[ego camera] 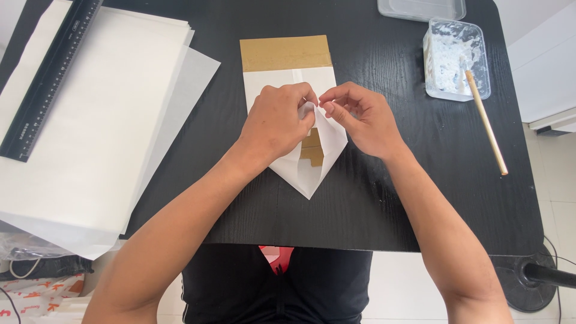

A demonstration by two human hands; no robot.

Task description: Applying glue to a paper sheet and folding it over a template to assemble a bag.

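Observation:
A white paper bag [309, 171] lies flat on the black table [372, 204], its near end folded into a point and a brown cardboard piece [285, 53] showing at its far end. My left hand [277, 123] rests on the bag and pinches a folded paper flap near the middle. My right hand [360, 117] pinches the same flap from the right side, fingertips almost touching the left hand's. A small brown patch [312, 150] shows inside the opened fold.
A stack of large white sheets [90, 120] covers the table's left side with a black ruler [51, 75] on it. At the back right stands a clear tub of white paste [456, 57] with a wooden stick [486, 123]; another clear container [421, 8] lies behind.

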